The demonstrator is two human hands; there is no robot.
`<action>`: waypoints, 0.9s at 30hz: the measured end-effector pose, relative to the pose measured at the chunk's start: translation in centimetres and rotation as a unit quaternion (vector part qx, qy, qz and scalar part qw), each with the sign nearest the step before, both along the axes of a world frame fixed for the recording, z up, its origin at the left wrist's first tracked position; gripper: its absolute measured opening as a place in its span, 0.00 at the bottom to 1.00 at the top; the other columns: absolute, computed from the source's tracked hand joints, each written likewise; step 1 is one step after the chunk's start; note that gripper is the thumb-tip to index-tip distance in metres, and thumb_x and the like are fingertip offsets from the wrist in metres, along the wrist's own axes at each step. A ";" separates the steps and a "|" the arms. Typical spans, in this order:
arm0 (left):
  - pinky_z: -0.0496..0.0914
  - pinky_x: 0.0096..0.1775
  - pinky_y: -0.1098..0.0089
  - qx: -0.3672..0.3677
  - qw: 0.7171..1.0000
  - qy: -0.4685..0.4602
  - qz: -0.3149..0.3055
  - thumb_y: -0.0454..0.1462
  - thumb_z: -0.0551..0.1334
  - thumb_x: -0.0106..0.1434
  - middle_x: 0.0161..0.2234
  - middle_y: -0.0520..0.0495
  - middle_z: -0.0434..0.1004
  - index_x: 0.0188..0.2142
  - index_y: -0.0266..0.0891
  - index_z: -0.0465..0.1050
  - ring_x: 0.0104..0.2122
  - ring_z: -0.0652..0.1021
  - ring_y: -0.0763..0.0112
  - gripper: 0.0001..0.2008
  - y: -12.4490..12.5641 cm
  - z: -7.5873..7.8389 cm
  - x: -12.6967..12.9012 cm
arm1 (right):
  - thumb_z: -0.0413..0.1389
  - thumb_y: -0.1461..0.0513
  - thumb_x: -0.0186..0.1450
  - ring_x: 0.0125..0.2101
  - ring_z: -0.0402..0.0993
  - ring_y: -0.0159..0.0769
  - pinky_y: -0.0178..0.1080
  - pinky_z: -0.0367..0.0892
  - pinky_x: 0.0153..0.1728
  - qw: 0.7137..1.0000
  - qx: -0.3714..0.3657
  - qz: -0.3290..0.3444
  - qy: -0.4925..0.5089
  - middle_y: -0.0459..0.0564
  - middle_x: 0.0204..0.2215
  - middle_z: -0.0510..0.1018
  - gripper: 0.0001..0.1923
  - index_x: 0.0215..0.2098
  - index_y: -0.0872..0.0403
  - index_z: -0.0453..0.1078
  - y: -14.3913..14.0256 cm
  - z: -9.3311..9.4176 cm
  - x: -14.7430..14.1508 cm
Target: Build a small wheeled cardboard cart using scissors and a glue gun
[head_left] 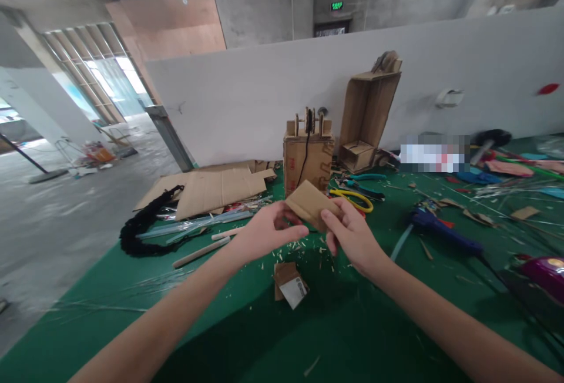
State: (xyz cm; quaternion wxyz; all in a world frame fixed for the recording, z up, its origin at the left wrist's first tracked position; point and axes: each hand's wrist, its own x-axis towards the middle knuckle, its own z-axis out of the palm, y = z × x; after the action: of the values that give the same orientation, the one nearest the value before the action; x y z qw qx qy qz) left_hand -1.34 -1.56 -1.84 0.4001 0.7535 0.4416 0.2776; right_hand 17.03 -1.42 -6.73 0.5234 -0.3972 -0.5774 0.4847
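My left hand [268, 227] and my right hand [350, 233] meet above the counter [229, 324], both closed in a pinch on one small cardboard piece [309, 202]. The left thumb and fingers grip its near left edge, the right thumb and fingers hold its lower right corner, and the piece sits tilted in the air between them, clear of the green surface.

Straight below my hands, at 6 o'clock, lie a cardboard scrap [284, 277] and a small white card [294, 292], touching each other, with pale shavings scattered around them. At 12 o'clock stands a small cardboard box model [308, 163] with wooden pegs on top and a black cord down its front; just to its right, an open tall cardboard box [368, 113] leans against the white wall. Flat cardboard sheets [211, 189] lie at 10 o'clock beside a black braided cord [145, 227], and a wooden stick [200, 252] rests nearer me. Yellow-handled pliers [355, 198] sit at 1 o'clock, a blue glue gun [440, 233] at 3 o'clock.

Judging by this, the models look partly built and cutting has been done; the piece in my hands is not yet attached to anything.
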 end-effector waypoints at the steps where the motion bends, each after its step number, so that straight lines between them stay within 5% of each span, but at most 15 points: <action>1: 0.70 0.33 0.67 -0.035 0.999 -0.023 0.003 0.44 0.60 0.58 0.38 0.43 0.77 0.46 0.37 0.69 0.32 0.76 0.67 0.19 -0.3 0.0 0.5 | 0.52 0.51 0.62 0.09 0.60 0.22 0.28 0.55 0.08 1.000 -0.009 0.024 -0.003 0.35 0.22 0.65 0.14 0.38 0.51 0.56 -0.2 0.0 -0.1; 6: 0.67 0.29 0.72 -0.001 0.990 -0.089 0.109 0.42 0.60 0.57 0.25 0.49 0.74 0.29 0.36 0.73 0.25 0.72 0.74 0.11 0.3 -0.1 0.5 | 0.49 0.52 0.65 0.11 0.61 0.23 0.30 0.58 0.13 0.997 0.029 0.013 -0.071 0.36 0.21 0.64 0.11 0.39 0.50 0.57 0.2 -0.5 0.3; 12: 0.64 0.26 0.75 0.033 0.937 -0.262 0.229 0.46 0.63 0.54 0.22 0.54 0.69 0.28 0.36 0.70 0.21 0.69 0.78 0.14 2.7 -0.6 -2.3 | 0.45 0.53 0.66 0.14 0.62 0.27 0.33 0.59 0.16 0.985 0.063 -0.039 -0.157 0.36 0.19 0.60 0.10 0.41 0.49 0.57 1.5 -1.4 1.8; 16: 0.66 0.27 0.74 0.047 0.957 -0.188 0.216 0.47 0.60 0.57 0.27 0.51 0.72 0.34 0.37 0.73 0.25 0.72 0.76 0.15 2.8 -0.7 -2.4 | 0.45 0.53 0.66 0.13 0.62 0.28 0.33 0.59 0.15 0.986 0.053 -0.029 -0.157 0.36 0.19 0.59 0.10 0.42 0.49 0.56 1.4 -1.7 1.6; 21: 0.70 0.32 0.70 0.042 0.995 -0.044 0.073 0.43 0.61 0.57 0.30 0.47 0.77 0.39 0.37 0.75 0.28 0.76 0.70 0.14 1.6 -0.7 -1.2 | 0.44 0.53 0.67 0.14 0.64 0.28 0.33 0.59 0.16 0.985 0.041 -0.013 -0.168 0.37 0.19 0.62 0.09 0.39 0.49 0.56 0.7 -1.4 1.0; 27: 0.69 0.30 0.70 0.067 0.984 -0.020 0.166 0.45 0.59 0.58 0.21 0.48 0.76 0.30 0.37 0.75 0.23 0.76 0.69 0.13 1.1 -0.6 -1.0 | 0.45 0.52 0.67 0.14 0.64 0.28 0.33 0.59 0.16 0.983 0.039 -0.037 -0.176 0.37 0.19 0.63 0.11 0.39 0.50 0.56 0.0 -0.9 0.7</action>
State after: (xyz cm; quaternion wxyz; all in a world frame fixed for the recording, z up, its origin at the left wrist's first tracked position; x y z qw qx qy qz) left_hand -2.32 -0.45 -2.49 0.3054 0.6890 0.5330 0.3846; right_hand 17.76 -1.43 -7.66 0.4465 -0.4764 -0.6639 0.3647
